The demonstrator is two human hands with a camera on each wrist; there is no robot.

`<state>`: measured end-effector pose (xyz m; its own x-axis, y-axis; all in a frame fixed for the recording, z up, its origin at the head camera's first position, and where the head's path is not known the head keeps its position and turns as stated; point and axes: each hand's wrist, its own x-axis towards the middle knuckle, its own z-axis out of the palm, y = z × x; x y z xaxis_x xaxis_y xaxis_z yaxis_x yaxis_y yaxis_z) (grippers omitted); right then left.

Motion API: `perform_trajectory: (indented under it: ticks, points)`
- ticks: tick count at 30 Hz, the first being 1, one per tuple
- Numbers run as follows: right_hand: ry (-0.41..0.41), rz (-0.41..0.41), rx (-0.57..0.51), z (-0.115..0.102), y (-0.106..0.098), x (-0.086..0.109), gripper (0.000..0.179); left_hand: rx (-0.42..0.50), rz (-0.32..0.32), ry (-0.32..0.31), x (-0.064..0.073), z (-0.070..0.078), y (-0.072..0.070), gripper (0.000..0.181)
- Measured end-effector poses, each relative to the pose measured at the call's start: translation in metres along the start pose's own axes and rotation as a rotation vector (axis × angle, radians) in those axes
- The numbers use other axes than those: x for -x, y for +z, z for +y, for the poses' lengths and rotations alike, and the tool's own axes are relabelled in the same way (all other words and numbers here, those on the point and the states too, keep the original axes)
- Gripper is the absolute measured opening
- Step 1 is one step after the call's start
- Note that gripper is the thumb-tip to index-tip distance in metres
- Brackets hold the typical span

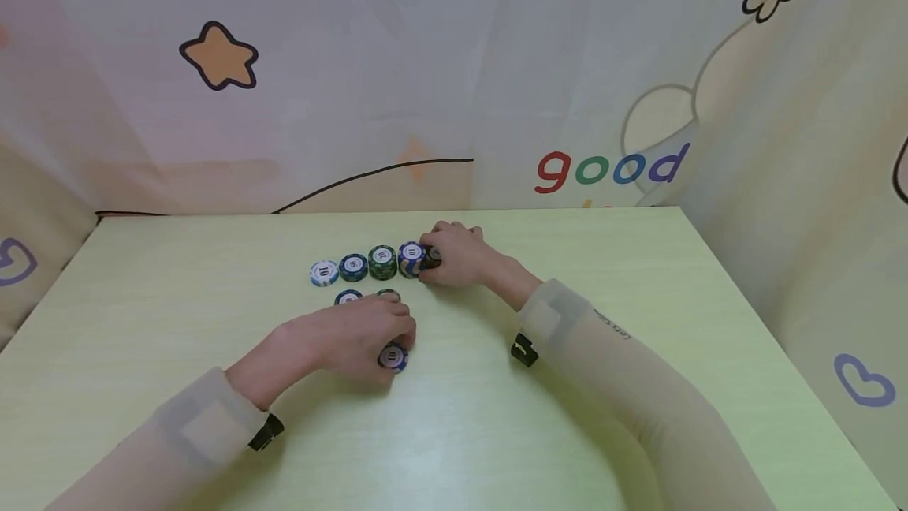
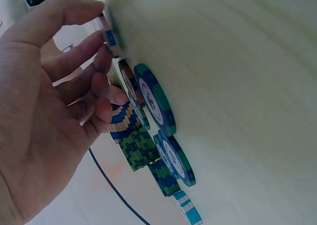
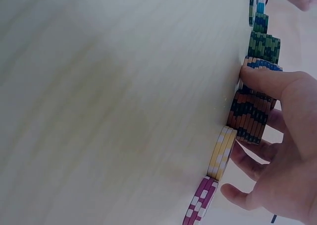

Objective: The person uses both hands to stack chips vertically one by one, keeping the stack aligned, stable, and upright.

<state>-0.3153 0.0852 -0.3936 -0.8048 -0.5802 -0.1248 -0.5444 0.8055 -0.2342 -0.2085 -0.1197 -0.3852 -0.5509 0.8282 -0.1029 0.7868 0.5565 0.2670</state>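
Between thumb and fingertip, my left hand (image 1: 355,333) pinches a blue-and-tan poker chip (image 1: 393,356) on edge, close above the table. Loose poker chips (image 2: 154,101) lie beyond that hand, partly covered by it in the head view. My right hand (image 1: 457,255) is at the back row, its thumb along the front of a stack of blue-and-orange poker chips (image 1: 410,259). The index finger is hidden behind that stack in the right wrist view. Its other fingers reach behind a tall brown-and-black stack (image 3: 250,117) just beside it.
Leftward along the row stand a green stack (image 1: 383,262), a dark blue-and-green stack (image 1: 353,267) and light-blue chips (image 1: 324,273). Yellow chips (image 3: 221,153) and purple chips (image 3: 200,202) stand past the brown stack. A patterned curtain (image 1: 369,85) hangs behind the table (image 1: 496,432).
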Motion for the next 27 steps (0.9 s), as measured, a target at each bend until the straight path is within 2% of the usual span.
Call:
perform_trajectory:
  ticks: [3,10,15,19,23,27]
  points:
    - [-0.004,0.001,0.017,-0.001,0.000,0.000,0.054,0.049,0.041,-0.011,-0.001,-0.004,-0.002,0.021]
    - [-0.018,0.006,0.053,-0.002,-0.001,0.000,0.050,0.155,0.173,-0.103,-0.007,-0.021,-0.016,0.031]
    - [-0.021,0.006,0.044,-0.001,0.000,-0.001,0.048,0.186,0.273,-0.155,-0.015,-0.037,-0.023,0.030]
    - [-0.021,0.008,0.043,-0.001,0.001,0.000,0.047,0.167,0.344,-0.189,-0.022,-0.047,-0.024,0.033]
    - [-0.019,0.011,0.036,-0.001,0.001,0.001,0.046,0.153,0.383,-0.248,-0.028,-0.052,-0.025,0.036]
    - [-0.017,0.016,0.031,-0.001,0.001,0.002,0.048,0.170,0.393,-0.293,-0.032,-0.054,-0.026,0.037]
